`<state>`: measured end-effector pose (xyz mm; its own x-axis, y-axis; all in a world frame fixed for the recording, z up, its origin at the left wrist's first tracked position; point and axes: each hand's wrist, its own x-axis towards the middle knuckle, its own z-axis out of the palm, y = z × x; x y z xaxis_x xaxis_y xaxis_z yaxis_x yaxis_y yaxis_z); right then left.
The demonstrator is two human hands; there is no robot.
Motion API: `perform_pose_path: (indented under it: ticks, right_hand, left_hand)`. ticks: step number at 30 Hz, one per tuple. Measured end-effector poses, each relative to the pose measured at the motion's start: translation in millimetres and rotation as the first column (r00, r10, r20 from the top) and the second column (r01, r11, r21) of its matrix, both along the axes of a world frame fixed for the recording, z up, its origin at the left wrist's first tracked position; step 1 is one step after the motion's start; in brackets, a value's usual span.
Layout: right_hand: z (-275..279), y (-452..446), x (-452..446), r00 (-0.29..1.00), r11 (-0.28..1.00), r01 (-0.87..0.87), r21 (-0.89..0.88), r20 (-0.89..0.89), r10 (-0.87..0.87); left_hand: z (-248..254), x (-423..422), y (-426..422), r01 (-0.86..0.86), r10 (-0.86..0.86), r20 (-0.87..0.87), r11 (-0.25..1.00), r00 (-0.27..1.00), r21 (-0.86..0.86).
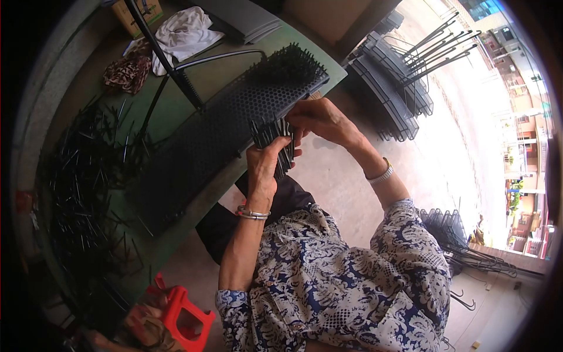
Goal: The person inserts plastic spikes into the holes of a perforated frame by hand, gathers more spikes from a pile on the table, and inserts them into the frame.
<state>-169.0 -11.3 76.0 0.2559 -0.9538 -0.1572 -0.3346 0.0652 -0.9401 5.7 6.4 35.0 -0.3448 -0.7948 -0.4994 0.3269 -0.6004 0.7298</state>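
Note:
My left hand is closed around a bundle of thin black rods, its thumb lying across them. Close beside the bundle's upper end, my right hand has its fingers pinched together; what is between them is hidden. Both hands are at the near edge of a long black perforated panel, which lies on a green table. A dense heap of short black pieces covers the panel's far end.
Many loose black rods are piled on the table's left side. A black metal pole rises beside the panel. White cloth and grey sheets lie at the back. Black mesh racks stand right; a red stool is below.

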Motion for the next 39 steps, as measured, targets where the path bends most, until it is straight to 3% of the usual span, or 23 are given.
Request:
perform_pose_path:
  ticks: [8,10,11,14,18,28,39]
  right_hand:
    - [-0.2,-0.4,-12.2,0.998,0.999,-0.043,0.031,0.036,0.042]
    - [9.8,-3.4,-13.8,0.996,0.996,0.088,-0.01,0.022,-0.088]
    - [19.1,-6.3,-15.0,0.983,0.978,0.168,-0.125,-0.052,-0.175]
    - [8.2,-23.4,-25.4,0.886,0.808,0.342,-0.481,-0.123,-0.448]
    - [-9.8,-47.2,-30.1,0.829,0.645,0.364,-0.672,-0.081,-0.553]
    - [-33.7,-63.0,-30.2,0.803,0.604,0.328,-0.726,-0.122,-0.583]
    - [-36.8,-59.1,-36.1,0.787,0.6,0.246,-0.762,-0.204,-0.582]
  left_hand:
    - [-5.2,0.4,1.1,0.024,-0.025,-0.012,0.998,1.0,-0.052]
    - [-7.6,1.1,-1.0,-0.015,0.017,-0.066,0.999,0.998,0.032]
    - [-8.9,1.8,-3.0,-0.05,0.064,-0.115,0.992,0.991,0.118]
    - [-13.2,5.7,-7.9,0.006,0.021,-0.179,0.988,0.984,0.152]
    - [-21.0,2.9,-8.9,0.049,0.029,-0.327,0.972,0.945,0.228]
    - [-34.4,-5.8,-4.4,0.049,0.08,-0.405,0.953,0.911,0.299]
    - [-26.2,-9.5,-0.5,-0.014,0.095,-0.356,0.975,0.93,0.223]
